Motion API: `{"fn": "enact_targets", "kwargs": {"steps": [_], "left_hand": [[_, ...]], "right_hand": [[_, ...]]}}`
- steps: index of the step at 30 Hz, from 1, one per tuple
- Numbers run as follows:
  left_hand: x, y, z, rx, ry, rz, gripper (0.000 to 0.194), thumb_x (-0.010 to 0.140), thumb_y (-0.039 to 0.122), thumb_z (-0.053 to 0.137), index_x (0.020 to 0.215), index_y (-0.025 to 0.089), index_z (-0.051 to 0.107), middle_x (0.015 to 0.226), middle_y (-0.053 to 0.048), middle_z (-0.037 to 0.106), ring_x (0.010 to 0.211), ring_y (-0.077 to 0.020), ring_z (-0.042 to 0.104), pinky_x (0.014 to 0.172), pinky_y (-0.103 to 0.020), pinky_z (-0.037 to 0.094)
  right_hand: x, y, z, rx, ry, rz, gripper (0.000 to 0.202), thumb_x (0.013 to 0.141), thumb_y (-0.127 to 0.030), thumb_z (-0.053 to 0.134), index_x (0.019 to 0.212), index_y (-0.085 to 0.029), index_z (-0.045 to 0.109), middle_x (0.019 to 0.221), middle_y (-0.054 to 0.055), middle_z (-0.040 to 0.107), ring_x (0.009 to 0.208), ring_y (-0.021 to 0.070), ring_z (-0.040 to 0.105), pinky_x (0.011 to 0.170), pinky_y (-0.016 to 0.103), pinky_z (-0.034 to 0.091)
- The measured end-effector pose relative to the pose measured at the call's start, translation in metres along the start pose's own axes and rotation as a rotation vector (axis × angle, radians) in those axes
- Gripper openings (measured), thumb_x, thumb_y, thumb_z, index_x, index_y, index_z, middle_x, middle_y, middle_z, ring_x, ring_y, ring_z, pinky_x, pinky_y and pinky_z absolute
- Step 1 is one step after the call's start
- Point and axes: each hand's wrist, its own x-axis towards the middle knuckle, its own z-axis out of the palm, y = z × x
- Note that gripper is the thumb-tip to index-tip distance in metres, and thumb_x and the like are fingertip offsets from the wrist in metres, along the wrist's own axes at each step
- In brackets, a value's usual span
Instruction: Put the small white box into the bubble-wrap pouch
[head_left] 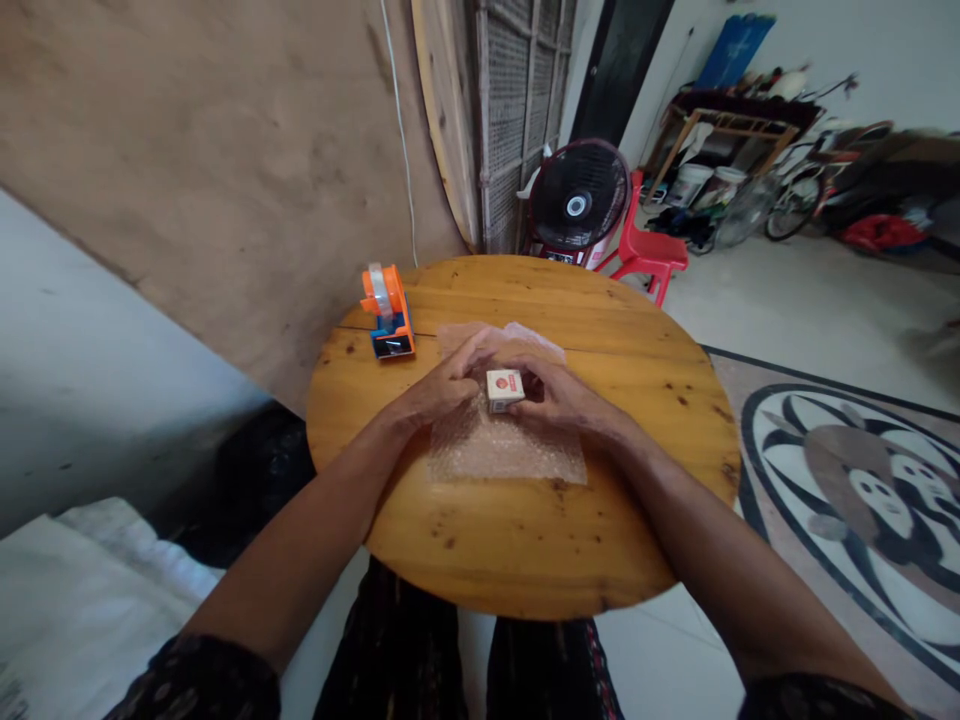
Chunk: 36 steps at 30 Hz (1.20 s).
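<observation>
A small white box (505,388) with a red print on top is at the middle of a sheet of clear bubble wrap (510,452). My right hand (553,395) grips the box from its right side, thumb at the near edge and fingers behind. On the left, my left hand (452,382) is closed at the bubble wrap beside the box, its fingers bent together; what they pinch is too small to make out for certain.
The sheet lies on a round wooden table (517,560). An orange and blue tape dispenser (390,315) stands at its back left. Beyond the far edge are a black fan (577,200) and a red chair (651,250). A wooden board leans at the left.
</observation>
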Motion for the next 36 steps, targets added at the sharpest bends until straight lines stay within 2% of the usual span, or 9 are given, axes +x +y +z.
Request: {"fn": "enact_targets", "kwargs": {"steps": [5,11,17,22,28,32,36], "left_hand": [[-0.002,0.007,0.003,0.004,0.029,-0.046,0.1,0.06,0.009,0.047,0.153,0.017,0.01,0.149,-0.018,0.042,0.14,-0.0287,0.037,0.113,-0.049,0.031],[-0.003,0.011,0.004,0.04,0.028,-0.036,0.099,0.06,0.008,0.048,0.152,0.021,0.016,0.141,-0.015,0.051,0.131,-0.028,0.049,0.107,-0.045,0.04],[-0.002,0.012,0.005,0.018,-0.003,-0.029,0.094,0.059,0.009,0.05,0.149,0.018,0.024,0.134,-0.015,0.057,0.126,-0.0282,0.053,0.105,-0.046,0.042],[-0.002,0.014,0.007,0.018,-0.025,0.001,0.094,0.059,0.008,0.052,0.148,0.016,0.024,0.128,-0.014,0.061,0.122,-0.0272,0.055,0.104,-0.045,0.042],[-0.003,0.019,0.009,0.044,-0.094,0.019,0.081,0.063,0.014,0.062,0.141,0.017,0.037,0.129,-0.013,0.06,0.12,-0.0304,0.057,0.101,-0.047,0.045],[-0.002,0.018,0.007,0.093,-0.139,0.027,0.08,0.066,0.021,0.065,0.142,0.017,0.038,0.131,-0.013,0.058,0.121,-0.0324,0.055,0.103,-0.049,0.044],[-0.003,0.017,0.006,0.248,-0.115,0.04,0.085,0.069,0.029,0.069,0.146,0.019,0.033,0.14,-0.014,0.052,0.126,-0.0334,0.052,0.106,-0.051,0.041]], "right_hand": [[-0.001,0.001,-0.001,0.054,-0.019,0.026,0.05,0.073,-0.024,0.071,0.121,-0.022,0.058,0.105,0.004,0.068,0.088,0.0184,0.063,0.077,0.031,0.049],[-0.002,-0.003,-0.002,-0.065,-0.005,0.064,0.036,0.074,-0.025,0.069,0.109,-0.019,0.062,0.092,0.002,0.067,0.077,0.0162,0.059,0.068,0.027,0.045],[-0.001,0.002,-0.002,-0.095,-0.004,0.038,0.039,0.073,-0.025,0.071,0.111,-0.02,0.062,0.099,0.004,0.068,0.084,0.0193,0.061,0.074,0.031,0.046],[-0.003,0.002,-0.005,-0.024,-0.035,0.021,0.053,0.073,-0.024,0.071,0.123,-0.021,0.058,0.108,0.005,0.068,0.092,0.0212,0.063,0.079,0.033,0.049],[-0.003,0.002,-0.006,0.011,-0.024,0.001,0.047,0.074,-0.025,0.071,0.121,-0.025,0.062,0.112,0.004,0.069,0.096,0.0228,0.064,0.082,0.036,0.05],[-0.003,0.004,-0.006,0.012,-0.036,-0.003,0.047,0.075,-0.025,0.07,0.121,-0.025,0.062,0.112,0.003,0.069,0.096,0.0224,0.064,0.083,0.035,0.05],[-0.003,0.001,-0.008,-0.017,-0.078,0.015,0.041,0.078,-0.026,0.067,0.119,-0.022,0.063,0.103,0.003,0.072,0.088,0.0208,0.065,0.079,0.032,0.049]]}}
